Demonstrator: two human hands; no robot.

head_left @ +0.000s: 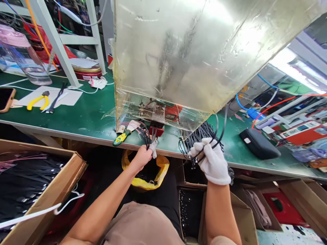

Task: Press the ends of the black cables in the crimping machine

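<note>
My left hand (143, 157) is bare except for a white covering on the fingers, and it grips a small bunch of thin black and pink wires (146, 134) at the front edge of the green workbench (76, 114). My right hand (211, 160), in a white cotton glove, is closed on a thick bundle of black cables (199, 136). Their far ends fan out over the bench. A green-and-yellow-handled tool (122, 138) lies just left of my left hand. A smeared clear plastic sheet (176, 58) hangs above both hands.
Yellow-handled pliers (38, 102), a phone (5, 99) and a clear jug with a pink lid (21, 56) stand at left. A yellow bag (145, 177) sits below the bench edge. Open cardboard boxes (38, 180) hold black cables. A black pouch (259, 143) lies right.
</note>
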